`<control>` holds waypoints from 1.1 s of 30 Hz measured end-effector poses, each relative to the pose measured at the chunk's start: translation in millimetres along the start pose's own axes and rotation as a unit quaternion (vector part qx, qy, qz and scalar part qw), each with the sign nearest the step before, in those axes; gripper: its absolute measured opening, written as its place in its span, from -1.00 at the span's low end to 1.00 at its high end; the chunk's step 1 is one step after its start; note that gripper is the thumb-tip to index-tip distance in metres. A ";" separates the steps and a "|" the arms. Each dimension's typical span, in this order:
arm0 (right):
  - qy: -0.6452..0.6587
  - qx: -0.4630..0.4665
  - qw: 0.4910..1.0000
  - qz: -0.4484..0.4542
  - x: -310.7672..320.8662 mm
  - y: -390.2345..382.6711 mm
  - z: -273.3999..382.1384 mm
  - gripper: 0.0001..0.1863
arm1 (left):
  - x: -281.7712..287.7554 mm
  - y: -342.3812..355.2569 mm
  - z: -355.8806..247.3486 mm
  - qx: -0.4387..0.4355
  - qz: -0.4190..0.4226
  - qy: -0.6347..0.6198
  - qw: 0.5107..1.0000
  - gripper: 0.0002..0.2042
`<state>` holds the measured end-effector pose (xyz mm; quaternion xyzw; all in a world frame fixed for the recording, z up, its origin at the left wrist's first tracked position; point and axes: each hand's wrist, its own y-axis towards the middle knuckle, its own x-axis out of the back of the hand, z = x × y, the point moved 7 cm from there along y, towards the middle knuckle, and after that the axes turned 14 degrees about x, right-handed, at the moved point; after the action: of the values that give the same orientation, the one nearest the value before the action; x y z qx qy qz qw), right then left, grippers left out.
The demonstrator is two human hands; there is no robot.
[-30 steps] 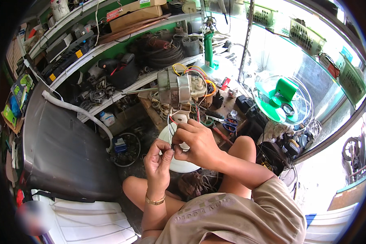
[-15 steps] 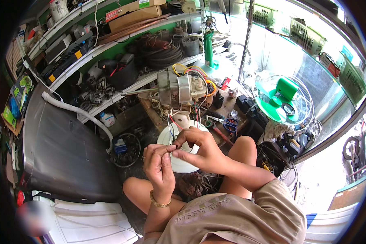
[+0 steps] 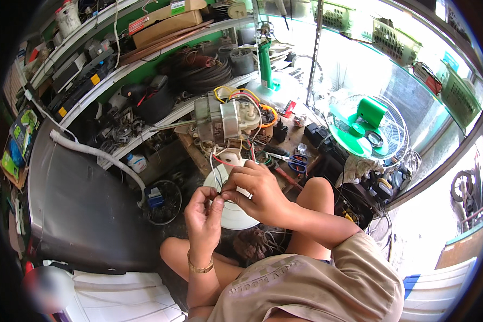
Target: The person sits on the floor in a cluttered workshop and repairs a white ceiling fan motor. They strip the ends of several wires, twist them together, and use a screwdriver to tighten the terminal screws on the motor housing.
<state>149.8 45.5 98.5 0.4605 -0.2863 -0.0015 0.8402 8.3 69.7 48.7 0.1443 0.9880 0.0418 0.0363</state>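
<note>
Left hand (image 3: pixel 203 212) and right hand (image 3: pixel 257 192) are pinched together on thin lead wires (image 3: pixel 214 170) under the fan motor (image 3: pixel 226 119); uneven pulling could strain or break them.

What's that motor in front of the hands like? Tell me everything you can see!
The motor is a chunky, grimy grey lump that looks like metal, with a paler right end. A thin shaft sticks out to the left. Yellow, orange and reddish wires loop around its top and right; others hang down toward the left hand and right hand. It sits above a round white base, and neither hand touches its body.
</note>
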 end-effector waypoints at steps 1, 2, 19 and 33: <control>-0.051 0.012 0.999 0.007 2.5 0.7 3.0 -0.88 | -3.4 0.7 2.7 0.017 0.017 0.002 1.000 -0.92; -0.042 0.020 0.999 0.011 0.6 1.7 1.8 -0.87 | -4.5 -0.2 1.6 -0.001 0.008 0.006 1.000 -0.92; -0.097 0.108 0.985 -0.098 -0.9 -11.4 17.2 -0.73 | 2.0 -4.3 14.1 -0.012 -0.102 -0.113 0.988 -0.98; -0.107 0.031 0.992 -0.058 -10.0 0.1 5.6 -0.81 | -8.6 -32.9 9.8 -0.229 -0.184 0.105 0.950 -0.66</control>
<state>138.7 43.9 96.0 0.4997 -0.3471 -0.0908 0.7884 8.0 36.5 36.4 -0.0570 0.9595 0.2744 -0.0285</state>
